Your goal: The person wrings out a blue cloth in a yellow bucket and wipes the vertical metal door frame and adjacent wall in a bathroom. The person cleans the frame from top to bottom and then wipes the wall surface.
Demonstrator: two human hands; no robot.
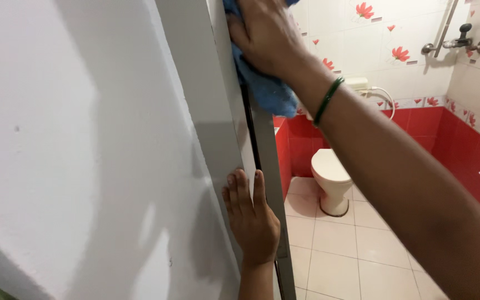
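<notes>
My right hand [265, 34] is high in the view and presses a blue cloth [268, 89] against the grey door frame [218, 111]; the cloth hangs down below the palm. A green bangle [328, 100] sits on that wrist. Lower down, my left hand [251, 216] rests flat on the edge of the same frame, fingers pointing up and holding nothing. A dark strip runs down the frame edge between the two hands.
A white wall [68, 150] fills the left side. Through the doorway is a bathroom with a white toilet [331, 180], pale floor tiles [351, 261], red lower wall tiles [445, 139], flowered white tiles above, and a metal tap [462, 41] at the upper right.
</notes>
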